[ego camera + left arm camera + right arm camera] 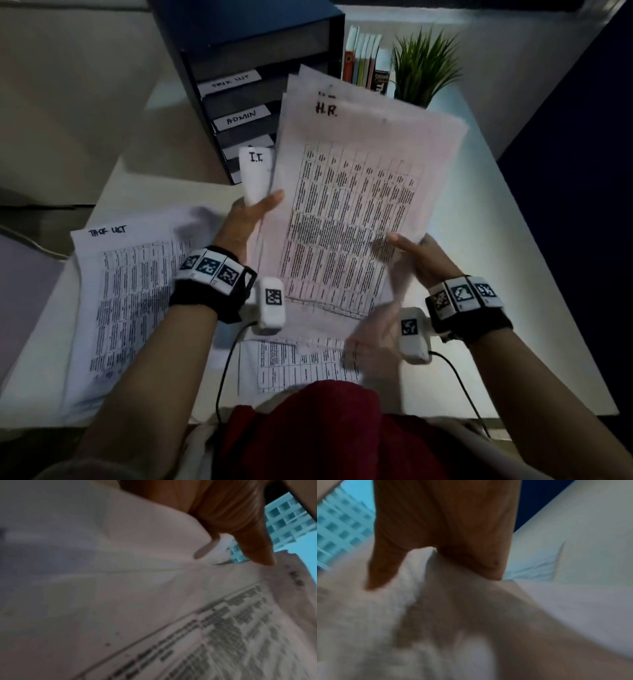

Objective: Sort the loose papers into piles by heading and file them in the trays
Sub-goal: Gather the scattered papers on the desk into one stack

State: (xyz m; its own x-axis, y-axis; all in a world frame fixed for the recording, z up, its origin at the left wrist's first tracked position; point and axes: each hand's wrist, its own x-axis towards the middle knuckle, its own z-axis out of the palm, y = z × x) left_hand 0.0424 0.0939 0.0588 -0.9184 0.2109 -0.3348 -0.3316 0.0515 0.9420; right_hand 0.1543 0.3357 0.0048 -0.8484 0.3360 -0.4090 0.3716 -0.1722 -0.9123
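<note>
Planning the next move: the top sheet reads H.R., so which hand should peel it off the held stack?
Probably the right hand: its thumb lies on the H.R. sheet, while the left hand also pinches a rolled I.T. sheet.

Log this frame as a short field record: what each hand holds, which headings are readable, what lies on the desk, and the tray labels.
left hand: grips the left edge of the held stack, plus a curled sheet headed I.T.
right hand: pinches the stack's right edge
top sheet heading: H.R.
on desk: pile headed TASK LIST; more sheets under the held stack
tray unit: labels TASK LIST and ADMIN readable, lower ones hidden
background: books, potted plant
</note>
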